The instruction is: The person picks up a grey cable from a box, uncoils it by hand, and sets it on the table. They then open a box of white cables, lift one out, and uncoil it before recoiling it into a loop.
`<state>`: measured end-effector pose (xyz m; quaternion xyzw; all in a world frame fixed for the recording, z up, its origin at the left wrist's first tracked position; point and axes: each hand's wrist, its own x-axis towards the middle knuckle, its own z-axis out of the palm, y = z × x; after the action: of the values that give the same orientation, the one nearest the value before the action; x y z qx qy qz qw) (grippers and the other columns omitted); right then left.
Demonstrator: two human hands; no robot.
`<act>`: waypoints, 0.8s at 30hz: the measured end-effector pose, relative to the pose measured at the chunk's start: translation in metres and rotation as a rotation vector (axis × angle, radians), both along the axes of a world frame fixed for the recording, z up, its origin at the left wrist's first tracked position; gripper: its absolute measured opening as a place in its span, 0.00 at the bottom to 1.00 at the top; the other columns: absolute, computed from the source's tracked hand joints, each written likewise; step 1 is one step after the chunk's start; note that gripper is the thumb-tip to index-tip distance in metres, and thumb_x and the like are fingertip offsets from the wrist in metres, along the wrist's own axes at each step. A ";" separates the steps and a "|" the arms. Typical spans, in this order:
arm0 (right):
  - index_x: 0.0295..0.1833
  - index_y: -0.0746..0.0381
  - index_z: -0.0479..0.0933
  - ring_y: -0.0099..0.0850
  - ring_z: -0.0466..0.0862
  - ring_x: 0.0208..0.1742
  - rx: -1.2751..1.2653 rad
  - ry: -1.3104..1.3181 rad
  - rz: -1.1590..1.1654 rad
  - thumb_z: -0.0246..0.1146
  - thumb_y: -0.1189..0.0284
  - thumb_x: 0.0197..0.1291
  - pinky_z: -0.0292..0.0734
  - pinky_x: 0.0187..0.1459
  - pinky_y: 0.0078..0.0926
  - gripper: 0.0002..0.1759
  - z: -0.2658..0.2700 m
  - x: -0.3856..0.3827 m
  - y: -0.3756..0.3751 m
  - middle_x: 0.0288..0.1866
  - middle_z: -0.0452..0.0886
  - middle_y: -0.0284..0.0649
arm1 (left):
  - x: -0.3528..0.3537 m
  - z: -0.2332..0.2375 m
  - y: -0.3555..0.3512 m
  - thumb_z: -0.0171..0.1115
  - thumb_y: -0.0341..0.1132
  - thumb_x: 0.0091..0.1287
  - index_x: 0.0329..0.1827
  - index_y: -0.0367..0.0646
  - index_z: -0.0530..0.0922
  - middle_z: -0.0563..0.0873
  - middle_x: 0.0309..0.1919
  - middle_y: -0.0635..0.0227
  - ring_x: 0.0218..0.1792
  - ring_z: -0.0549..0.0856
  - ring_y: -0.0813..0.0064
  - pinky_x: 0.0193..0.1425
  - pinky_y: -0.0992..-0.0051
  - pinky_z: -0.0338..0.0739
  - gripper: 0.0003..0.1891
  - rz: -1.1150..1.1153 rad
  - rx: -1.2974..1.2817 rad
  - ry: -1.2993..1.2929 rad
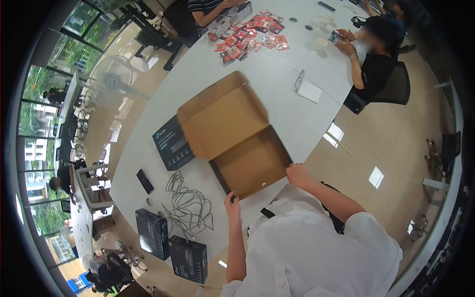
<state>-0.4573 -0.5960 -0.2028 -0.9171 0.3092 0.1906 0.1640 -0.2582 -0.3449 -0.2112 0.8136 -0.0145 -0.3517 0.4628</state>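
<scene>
An open cardboard box, brown inside and empty, lies at the near edge of the white table with its lid folded back away from me. My left hand grips the box's near left corner. At the near right corner, my right hand is closed on the box's edge. A dark printed box stands just left of the lid. Tangled grey cable lies left of my left hand.
Two dark boxes, a phone and a tape roll are on the left. Red packets, glasses, a notepad and cups lie farther off. A seated person is at the right.
</scene>
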 end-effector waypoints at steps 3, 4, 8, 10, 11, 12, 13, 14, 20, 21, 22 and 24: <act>0.33 0.63 0.82 0.45 0.84 0.41 0.049 0.094 -0.058 0.61 0.69 0.53 0.78 0.44 0.44 0.09 0.002 -0.016 -0.027 0.37 0.83 0.47 | -0.017 0.013 -0.039 0.58 0.31 0.64 0.58 0.44 0.76 0.71 0.63 0.59 0.61 0.72 0.68 0.60 0.74 0.68 0.18 -0.089 0.001 -0.091; 0.33 0.63 0.82 0.46 0.84 0.41 0.062 0.108 -0.072 0.61 0.69 0.53 0.78 0.44 0.44 0.09 0.000 -0.022 -0.036 0.37 0.83 0.48 | -0.022 0.019 -0.051 0.58 0.31 0.64 0.59 0.44 0.76 0.72 0.63 0.60 0.61 0.72 0.69 0.60 0.73 0.68 0.18 -0.126 0.007 -0.130; 0.34 0.64 0.81 0.47 0.84 0.41 0.063 0.124 -0.100 0.61 0.68 0.54 0.79 0.43 0.46 0.10 -0.005 -0.043 -0.065 0.36 0.83 0.49 | -0.030 0.032 -0.088 0.54 0.31 0.69 0.58 0.41 0.76 0.80 0.55 0.66 0.60 0.75 0.74 0.65 0.74 0.65 0.15 -0.091 -0.209 0.128; 0.37 0.64 0.81 0.47 0.84 0.41 0.056 0.093 -0.091 0.60 0.67 0.54 0.79 0.43 0.46 0.12 -0.003 -0.046 -0.070 0.37 0.82 0.49 | -0.037 0.030 -0.100 0.53 0.32 0.71 0.58 0.40 0.75 0.80 0.55 0.67 0.59 0.75 0.74 0.65 0.75 0.66 0.15 -0.139 -0.234 0.163; 0.39 0.64 0.80 0.47 0.84 0.42 0.061 0.068 -0.081 0.60 0.67 0.54 0.79 0.44 0.46 0.12 -0.003 -0.048 -0.071 0.37 0.82 0.49 | -0.042 0.029 -0.104 0.52 0.32 0.71 0.58 0.40 0.75 0.80 0.54 0.67 0.59 0.76 0.75 0.65 0.75 0.66 0.15 -0.162 -0.245 0.182; 0.40 0.64 0.80 0.47 0.84 0.42 0.068 0.046 -0.071 0.60 0.66 0.54 0.78 0.45 0.46 0.13 -0.002 -0.050 -0.071 0.38 0.82 0.49 | -0.048 0.024 -0.106 0.53 0.32 0.70 0.59 0.40 0.75 0.81 0.54 0.65 0.58 0.77 0.73 0.64 0.75 0.67 0.15 -0.192 -0.230 0.148; 0.42 0.64 0.79 0.47 0.83 0.43 0.068 0.064 -0.053 0.60 0.66 0.54 0.78 0.46 0.47 0.14 -0.003 -0.050 -0.070 0.39 0.82 0.49 | -0.055 0.018 -0.108 0.54 0.32 0.69 0.59 0.40 0.75 0.81 0.54 0.64 0.58 0.78 0.72 0.63 0.74 0.68 0.16 -0.221 -0.214 0.115; 0.43 0.63 0.79 0.47 0.83 0.44 0.069 0.083 -0.035 0.60 0.65 0.54 0.78 0.46 0.47 0.15 -0.003 -0.049 -0.070 0.40 0.82 0.50 | -0.061 0.013 -0.110 0.54 0.31 0.69 0.59 0.40 0.75 0.81 0.54 0.62 0.57 0.79 0.71 0.62 0.74 0.69 0.17 -0.251 -0.197 0.082; 0.46 0.62 0.78 0.48 0.81 0.48 0.162 0.072 -0.057 0.60 0.63 0.55 0.76 0.50 0.47 0.17 -0.002 -0.048 -0.081 0.45 0.81 0.48 | -0.078 0.003 -0.098 0.56 0.34 0.68 0.56 0.38 0.76 0.84 0.49 0.59 0.50 0.82 0.70 0.57 0.74 0.74 0.16 -0.422 -0.119 0.174; 0.47 0.62 0.78 0.49 0.80 0.49 0.183 0.063 -0.073 0.60 0.63 0.55 0.76 0.51 0.46 0.18 -0.003 -0.050 -0.083 0.46 0.81 0.47 | -0.078 0.004 -0.095 0.56 0.35 0.69 0.57 0.38 0.76 0.83 0.49 0.61 0.51 0.81 0.72 0.57 0.75 0.73 0.16 -0.430 -0.098 0.191; 0.48 0.62 0.77 0.49 0.80 0.49 0.188 0.030 -0.079 0.62 0.63 0.55 0.76 0.51 0.46 0.18 -0.005 -0.054 -0.082 0.46 0.81 0.47 | -0.078 0.006 -0.093 0.56 0.36 0.69 0.57 0.39 0.75 0.83 0.49 0.62 0.51 0.81 0.73 0.58 0.76 0.72 0.16 -0.438 -0.078 0.207; 0.50 0.61 0.77 0.49 0.80 0.50 0.193 -0.040 -0.091 0.65 0.63 0.53 0.75 0.52 0.46 0.20 -0.008 -0.058 -0.083 0.46 0.81 0.45 | -0.076 0.006 -0.091 0.56 0.37 0.70 0.57 0.39 0.76 0.83 0.48 0.63 0.51 0.81 0.74 0.57 0.76 0.73 0.16 -0.440 -0.065 0.204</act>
<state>-0.5156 -0.6787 -0.2109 -0.8857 0.3276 0.1934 0.2662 -0.3341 -0.4364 -0.2048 0.7359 -0.1557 -0.5236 0.4000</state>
